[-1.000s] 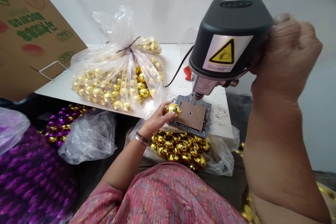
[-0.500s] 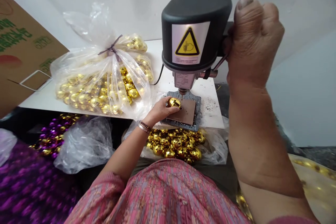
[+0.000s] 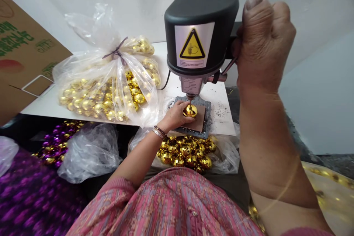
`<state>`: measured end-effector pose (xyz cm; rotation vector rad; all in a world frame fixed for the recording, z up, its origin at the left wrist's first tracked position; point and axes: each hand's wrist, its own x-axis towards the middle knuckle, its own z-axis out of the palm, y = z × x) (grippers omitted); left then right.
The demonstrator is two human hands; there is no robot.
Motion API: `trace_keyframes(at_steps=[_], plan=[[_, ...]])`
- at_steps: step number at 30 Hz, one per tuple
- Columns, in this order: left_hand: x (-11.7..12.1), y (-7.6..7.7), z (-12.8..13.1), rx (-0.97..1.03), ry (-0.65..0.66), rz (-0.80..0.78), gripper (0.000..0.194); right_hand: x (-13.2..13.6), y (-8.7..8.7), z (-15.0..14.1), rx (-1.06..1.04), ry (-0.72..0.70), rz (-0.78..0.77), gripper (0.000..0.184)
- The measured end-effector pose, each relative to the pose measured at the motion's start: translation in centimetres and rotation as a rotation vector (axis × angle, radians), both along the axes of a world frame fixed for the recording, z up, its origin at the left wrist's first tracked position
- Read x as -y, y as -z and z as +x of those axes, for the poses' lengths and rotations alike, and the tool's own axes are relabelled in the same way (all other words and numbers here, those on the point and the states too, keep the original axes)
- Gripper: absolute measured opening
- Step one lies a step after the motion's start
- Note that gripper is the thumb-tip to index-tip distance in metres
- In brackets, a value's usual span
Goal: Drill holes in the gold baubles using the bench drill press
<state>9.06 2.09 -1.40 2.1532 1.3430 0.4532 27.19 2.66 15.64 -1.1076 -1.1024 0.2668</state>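
Observation:
A small black bench drill (image 3: 200,25) stands on a white table (image 3: 55,97). My left hand (image 3: 175,117) pinches a gold faceted ball (image 3: 190,110) and holds it on the brown pad of the drill's base plate (image 3: 204,124), right under the drill bit (image 3: 190,97). My right hand (image 3: 262,42) is closed in a fist round the drill's feed lever at the machine's right side. An open clear bag of gold balls (image 3: 185,153) lies in my lap, just below the base plate.
A tied clear bag full of gold balls (image 3: 106,88) lies on the table left of the drill. A cardboard box (image 3: 23,53) stands at far left. Purple balls (image 3: 55,143) and plastic bags (image 3: 88,151) lie lower left. More gold balls (image 3: 329,182) are at right.
My left hand carried the gold ball from the plate's left edge to right beneath the drill bit. The right hand stayed clenched on the lever. My head camera shifted right.

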Motion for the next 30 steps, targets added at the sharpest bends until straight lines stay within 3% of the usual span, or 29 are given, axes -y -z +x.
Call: trace_keyframes(at_steps=[10, 15, 19, 23, 30], plan=[[0.4, -1.3, 0.1, 0.015, 0.012, -0.09, 0.039, 1.5, 0.9, -0.2, 0.001, -0.104, 0.097, 0.036], [0.6, -1.4, 0.2, 0.003, 0.013, -0.082, 0.036, 5.1, 3.1, -0.9, 0.241, 0.015, 0.168, 0.039], [0.6, -1.2, 0.1, 0.003, 0.015, -0.065, 0.038, 7.3, 5.0, -1.1, 0.405, 0.105, 0.211, 0.031], [0.7, -1.1, 0.1, -0.005, 0.006, -0.068, 0.04, 8.0, 5.9, -1.3, 0.485, 0.142, 0.279, 0.023], [0.9, -1.0, 0.1, 0.028, -0.006, -0.082, 0.038, 8.6, 7.4, -1.5, 0.493, 0.148, 0.224, 0.02]])
